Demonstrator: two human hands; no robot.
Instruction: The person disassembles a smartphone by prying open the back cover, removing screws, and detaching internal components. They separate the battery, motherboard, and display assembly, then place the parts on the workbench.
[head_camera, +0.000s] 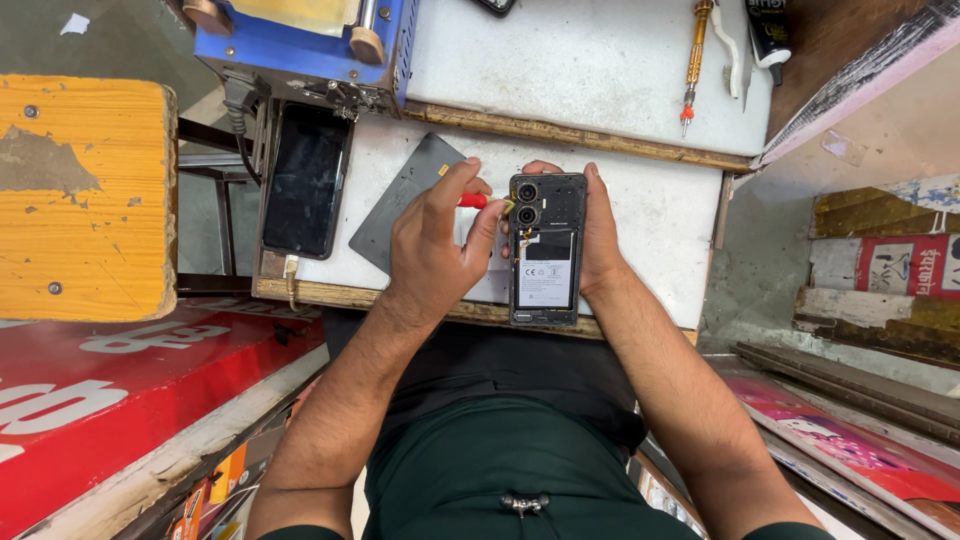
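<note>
- At the near edge of the white worktop (660, 215), the right hand (600, 235) wraps around the far side of an opened phone (546, 250); its palm and most of its fingers sit behind the phone body, so only the thumb side and a fingertip at the top corner show.
- Over the phone's upper left corner, the left hand (432, 250) pinches a red-handled tool (474, 200) between thumb and fingers; the tip is small and hard to make out where it meets the camera corner.
- Part of a dark grey back cover (400, 200) lies flat on the worktop under the left hand, its right part hidden by that hand.
- A blue machine (300, 40) is cut off by the top edge, as are a tube and other tools at the upper right.
- The phone's lower end overhangs the worktop's front wooden lip; bare white surface lies open to the right of the right hand.
- A second phone (305, 180) with a dark screen lies near the left edge, a cable at its lower end.
- An orange screwdriver (694, 60) rests on the raised slab behind, well apart from the hands.
- The opened phone stands lengthwise, back removed: two round camera lenses at the top, a white-labelled battery below, black frame around.
</note>
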